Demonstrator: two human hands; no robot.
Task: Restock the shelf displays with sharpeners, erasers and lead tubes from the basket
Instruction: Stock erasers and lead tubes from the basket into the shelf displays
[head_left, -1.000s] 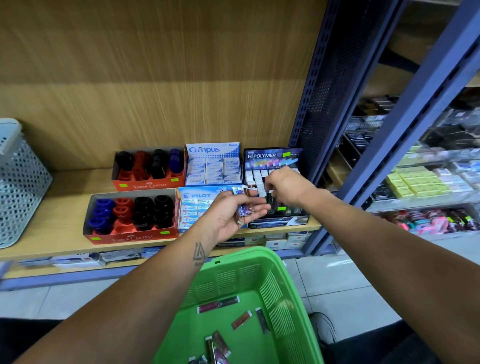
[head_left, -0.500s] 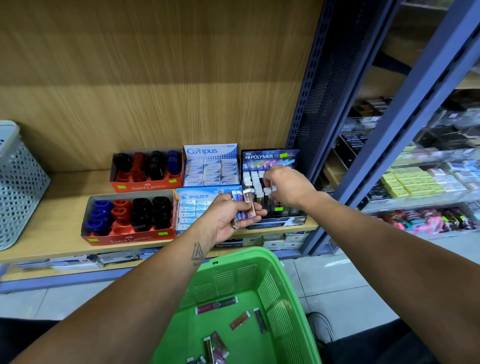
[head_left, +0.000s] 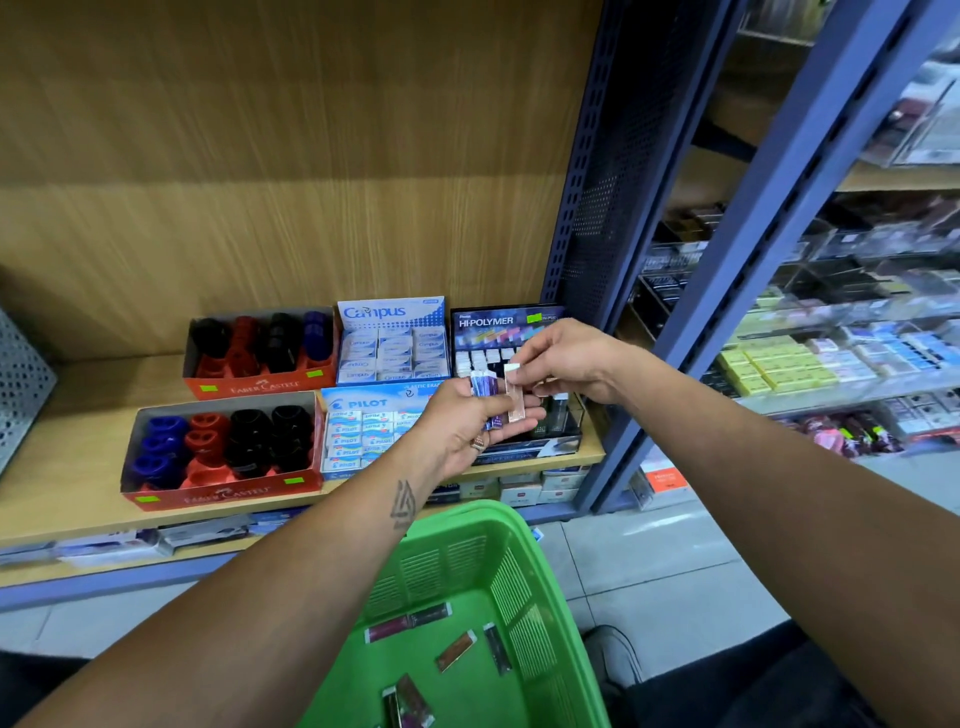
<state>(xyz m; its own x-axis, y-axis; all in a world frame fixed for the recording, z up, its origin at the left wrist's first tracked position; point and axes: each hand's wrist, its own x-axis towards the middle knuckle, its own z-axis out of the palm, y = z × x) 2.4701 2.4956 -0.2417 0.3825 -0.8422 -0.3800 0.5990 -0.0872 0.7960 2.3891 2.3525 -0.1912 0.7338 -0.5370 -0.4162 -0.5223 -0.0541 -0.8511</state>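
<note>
Clear lead tube (head_left: 514, 399) pinched by right hand (head_left: 569, 358), above left hand (head_left: 467, 423) gripping purple tubes (head_left: 485, 397).

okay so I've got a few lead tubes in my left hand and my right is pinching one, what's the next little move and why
Probably lift the clear tube free of the left hand and carry it to the Hi-Polymer display just behind. The right hand already pinches its white cap, the left hand holds the purple tubes, and that display's rows hold similar white-capped tubes.
</note>
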